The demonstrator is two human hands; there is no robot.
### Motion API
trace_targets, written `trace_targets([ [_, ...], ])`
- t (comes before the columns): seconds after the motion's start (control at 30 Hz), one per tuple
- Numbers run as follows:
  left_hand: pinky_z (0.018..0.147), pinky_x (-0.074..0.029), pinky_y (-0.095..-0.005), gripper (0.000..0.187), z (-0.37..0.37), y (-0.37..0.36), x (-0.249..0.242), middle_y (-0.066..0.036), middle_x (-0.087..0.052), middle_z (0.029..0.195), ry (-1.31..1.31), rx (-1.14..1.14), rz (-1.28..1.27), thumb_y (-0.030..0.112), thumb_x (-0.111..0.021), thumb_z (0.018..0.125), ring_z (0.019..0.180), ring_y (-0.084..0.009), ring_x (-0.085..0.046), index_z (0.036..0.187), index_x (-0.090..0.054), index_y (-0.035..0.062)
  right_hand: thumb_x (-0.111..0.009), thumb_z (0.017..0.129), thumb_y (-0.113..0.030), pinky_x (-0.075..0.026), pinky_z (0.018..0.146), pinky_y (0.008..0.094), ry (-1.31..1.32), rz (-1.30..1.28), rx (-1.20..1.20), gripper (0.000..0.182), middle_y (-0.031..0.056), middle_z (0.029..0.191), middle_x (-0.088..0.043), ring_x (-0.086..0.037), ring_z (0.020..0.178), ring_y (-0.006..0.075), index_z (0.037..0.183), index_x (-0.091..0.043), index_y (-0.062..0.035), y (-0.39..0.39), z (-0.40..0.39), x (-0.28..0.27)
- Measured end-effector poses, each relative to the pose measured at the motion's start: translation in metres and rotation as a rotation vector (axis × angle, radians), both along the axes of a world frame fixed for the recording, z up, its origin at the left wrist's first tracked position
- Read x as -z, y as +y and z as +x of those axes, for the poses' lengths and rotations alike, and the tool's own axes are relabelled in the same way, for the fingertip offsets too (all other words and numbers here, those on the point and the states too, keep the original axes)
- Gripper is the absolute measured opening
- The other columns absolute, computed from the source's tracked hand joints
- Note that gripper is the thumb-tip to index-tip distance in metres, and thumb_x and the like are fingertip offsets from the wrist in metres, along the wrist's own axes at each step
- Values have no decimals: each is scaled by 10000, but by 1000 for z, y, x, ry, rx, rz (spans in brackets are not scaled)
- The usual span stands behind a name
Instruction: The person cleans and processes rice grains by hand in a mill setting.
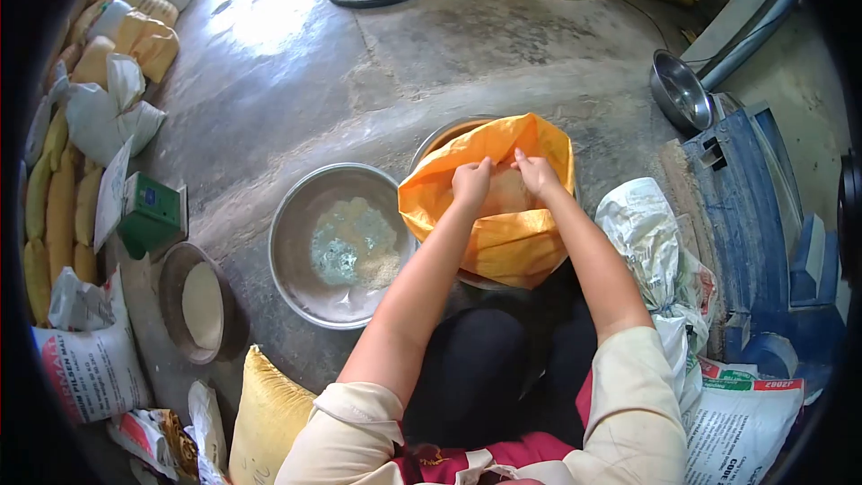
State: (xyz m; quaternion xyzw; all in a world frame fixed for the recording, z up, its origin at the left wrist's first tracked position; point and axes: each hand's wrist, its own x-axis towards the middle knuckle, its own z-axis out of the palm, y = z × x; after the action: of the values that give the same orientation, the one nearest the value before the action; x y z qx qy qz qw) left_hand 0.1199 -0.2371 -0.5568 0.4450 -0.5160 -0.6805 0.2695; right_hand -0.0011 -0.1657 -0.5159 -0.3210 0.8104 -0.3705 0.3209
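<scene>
In front of me an orange woven sack [507,251] stands with its mouth spread wide, and pale brown grain or meal [508,193] shows inside. My left hand [470,183] is over the sack's mouth, its thumb and fingers pinched together. Close beside it on the right, my right hand [537,174] is also closed in a pinch. Whatever lies between the fingertips is too small to make out. Behind and partly under the sack is a round basin [429,145], mostly hidden. Left of the sack sits a wide metal basin [284,260] with a small heap of pale grain [379,269].
A small bowl of pale meal [203,305] and a green scale [153,214] stand at left. Filled sacks line the left wall, and a yellow sack [269,413] is near my left arm. White sacks [645,233] and a blue metal piece [750,216] are at right.
</scene>
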Motion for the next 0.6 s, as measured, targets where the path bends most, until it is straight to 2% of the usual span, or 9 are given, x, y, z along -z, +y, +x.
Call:
trace_targets([
  [0.03,713,-448,-304,315,4,-6,7,-121,-646,819,-231,129,-91,292,-535,815,756,-189,-601,889,-654,9,-410,863,-421,-436,775,330,134,138,-30,477,173,924,-617,-584,875,251,905,-626,3,6,-4,8],
  [0.07,713,-448,-304,315,10,-9,2,-121,-646,819,-234,127,-95,292,-535,815,756,-189,-601,889,-654,9,-423,850,-458,-432,782,334,267,278,-62,513,174,924,-619,-584,872,263,915,-623,10,9,-5,12],
  [0.17,701,-454,-319,330,28,-17,-5,-109,-647,767,-230,117,-116,314,-560,794,721,-202,-606,903,-650,16,-457,827,-468,-425,797,341,180,386,-168,508,188,938,-610,-573,897,298,946,-617,-1,12,-5,-3],
  [0.33,691,-462,-344,303,52,-22,5,-144,-639,822,-225,198,-148,280,-552,788,780,-232,-604,882,-644,6,-513,810,-408,-429,797,333,211,298,-287,443,187,957,-606,-573,904,290,972,-612,-8,18,-2,-8],
  [0.4,712,-463,-341,316,64,-10,-5,-130,-638,859,-419,681,-625,300,-528,791,807,-252,-605,942,-636,45,-531,803,-382,-430,798,333,212,276,-343,423,186,966,-604,-572,910,290,978,-609,-4,19,2,-2],
  [0.47,852,-406,-425,379,67,-4,-6,-115,-601,1024,-658,1168,-568,395,-483,810,975,-277,-551,1016,-618,107,-548,795,-347,-441,782,336,179,300,-424,398,192,966,-602,-578,903,287,981,-604,0,23,5,6],
  [0.5,852,-406,-425,379,67,1,-13,-115,-601,1024,-656,1142,-555,395,-483,810,975,-277,-551,1016,-618,107,-548,795,-347,-441,782,336,187,305,-451,398,192,966,-602,-578,903,287,981,-604,0,25,7,9],
  [0.57,947,-254,-562,454,70,12,-29,-106,-495,1204,-789,1001,-668,478,-418,826,1150,-294,-418,1054,-603,132,-557,787,-329,-449,774,341,382,485,-596,383,192,948,-607,-587,887,285,963,-606,7,25,11,13],
  [0.6,938,-112,-661,486,76,15,-38,-81,-412,1290,-720,919,-766,505,-365,841,1237,-301,-292,1065,-600,142,-557,787,-329,-449,774,341,390,474,-609,383,192,948,-607,-587,887,285,963,-606,7,22,16,8],
])
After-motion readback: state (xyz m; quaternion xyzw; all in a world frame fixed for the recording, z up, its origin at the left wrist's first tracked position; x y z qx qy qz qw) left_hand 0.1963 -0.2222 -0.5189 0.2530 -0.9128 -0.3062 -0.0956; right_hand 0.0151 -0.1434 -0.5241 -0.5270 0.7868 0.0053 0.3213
